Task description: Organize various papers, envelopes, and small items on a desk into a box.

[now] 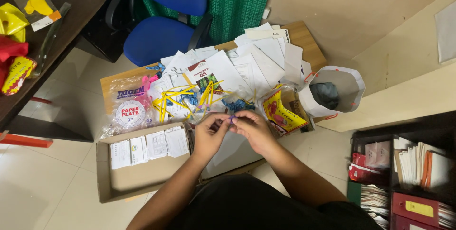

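Observation:
My left hand and my right hand meet over a low wooden table and pinch a small purple piece between their fingertips, perhaps a balloon. Just beyond them lie yellow sticks, small blue balloons and a pink one on scattered white papers. A yellow and red packet stands by my right hand.
A clear bag of paper plates lies left of the sticks. An open cardboard box with white packs sits on the floor. A white paper bag stands right. A blue chair is behind the table, shelves at right.

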